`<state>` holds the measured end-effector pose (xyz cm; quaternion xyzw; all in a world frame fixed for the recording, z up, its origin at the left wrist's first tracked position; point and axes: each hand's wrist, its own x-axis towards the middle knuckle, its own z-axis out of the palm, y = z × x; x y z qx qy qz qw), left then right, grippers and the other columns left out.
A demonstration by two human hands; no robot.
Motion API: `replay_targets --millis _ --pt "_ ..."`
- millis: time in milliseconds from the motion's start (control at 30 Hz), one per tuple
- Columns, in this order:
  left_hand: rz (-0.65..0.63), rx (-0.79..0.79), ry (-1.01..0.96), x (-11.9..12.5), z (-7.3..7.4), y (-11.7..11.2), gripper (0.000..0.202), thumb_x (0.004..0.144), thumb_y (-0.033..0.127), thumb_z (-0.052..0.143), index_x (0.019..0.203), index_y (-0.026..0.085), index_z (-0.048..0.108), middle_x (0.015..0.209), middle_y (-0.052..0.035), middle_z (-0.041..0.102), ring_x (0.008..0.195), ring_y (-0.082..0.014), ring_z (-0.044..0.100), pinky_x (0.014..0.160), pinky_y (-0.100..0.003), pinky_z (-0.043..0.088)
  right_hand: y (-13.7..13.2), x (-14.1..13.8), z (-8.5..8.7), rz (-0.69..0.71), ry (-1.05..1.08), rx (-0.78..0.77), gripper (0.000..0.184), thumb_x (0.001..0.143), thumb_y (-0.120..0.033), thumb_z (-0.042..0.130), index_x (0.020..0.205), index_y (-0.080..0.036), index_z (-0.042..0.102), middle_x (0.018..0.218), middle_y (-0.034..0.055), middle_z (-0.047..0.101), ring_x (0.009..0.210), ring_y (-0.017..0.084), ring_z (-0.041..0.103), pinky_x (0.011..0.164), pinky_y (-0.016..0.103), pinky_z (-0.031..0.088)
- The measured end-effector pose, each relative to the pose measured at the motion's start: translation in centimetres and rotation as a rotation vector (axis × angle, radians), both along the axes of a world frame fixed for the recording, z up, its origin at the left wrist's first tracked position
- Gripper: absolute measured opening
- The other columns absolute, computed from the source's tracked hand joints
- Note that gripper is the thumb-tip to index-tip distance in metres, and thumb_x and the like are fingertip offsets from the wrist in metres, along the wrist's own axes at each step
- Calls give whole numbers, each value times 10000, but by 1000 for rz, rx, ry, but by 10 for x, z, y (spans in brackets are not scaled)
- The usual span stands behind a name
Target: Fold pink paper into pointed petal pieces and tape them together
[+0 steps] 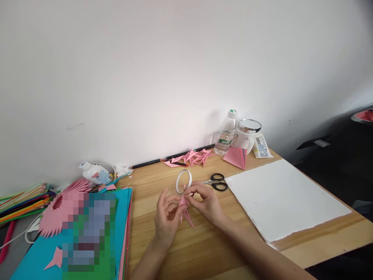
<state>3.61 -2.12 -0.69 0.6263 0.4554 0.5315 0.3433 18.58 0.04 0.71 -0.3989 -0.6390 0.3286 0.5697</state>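
Between my two hands, above the middle of the wooden table, is a pink folded-paper piece (186,217) with long pointed ends hanging down. My left hand (167,217) pinches it from the left, with thumb and fingers bent round its side. From the right, my right hand (204,200) grips its upper part with thumb and forefinger. Just behind my fingertips shows a roll of tape (190,179), partly covered by my right hand; whether they touch I cannot tell. Black-handled scissors (219,186) lie beyond my right hand, their blades partly hidden.
Folded pink pieces (192,157) and pencils (147,163) lie along the wall. A water bottle (225,136), white mug (244,136) and pink paper (237,157) stand back right. A white board (288,198) lies right; coloured sheets (124,206) and a spiky pink paper ring (49,219) lie left.
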Motion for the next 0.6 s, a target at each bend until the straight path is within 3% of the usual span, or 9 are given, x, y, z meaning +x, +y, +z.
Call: replay_targets --millis 133,233,333,500,600 --pt "7 -263 -94 -1 7 4 490 719 263 651 1181 205 497 794 -19 669 668 -151 668 602 -224 526 4 4 -5 -86 65 21 64 831 -219 526 823 -209 589 825 61 622 893 203 587 780 332 453" --pt "31 -398 -219 -4 15 11 329 677 297 677 975 164 639 770 -31 681 659 -158 655 599 -242 531 7 6 -8 -113 137 7 71 851 -227 501 892 -210 557 837 58 603 785 173 592 693 299 467" --pt "88 -488 -269 -9 20 16 213 626 299 715 750 127 690 763 -58 701 695 -167 645 633 -246 533 7 6 -9 -113 47 30 156 857 -206 481 987 -216 567 765 26 568 685 141 557 651 276 450" --pt "114 -549 -377 -15 19 18 251 615 293 733 785 118 673 723 -53 700 575 -138 638 542 -213 516 3 1 -10 -91 -32 46 348 857 -175 451 1201 -222 465 804 13 565 695 126 542 665 259 451" --pt "81 -588 -458 -13 19 17 304 609 286 742 846 127 640 751 -63 709 630 -167 671 562 -213 522 0 -3 -14 -98 -39 27 270 837 -181 489 1105 -206 519 780 14 590 693 135 561 650 254 460"
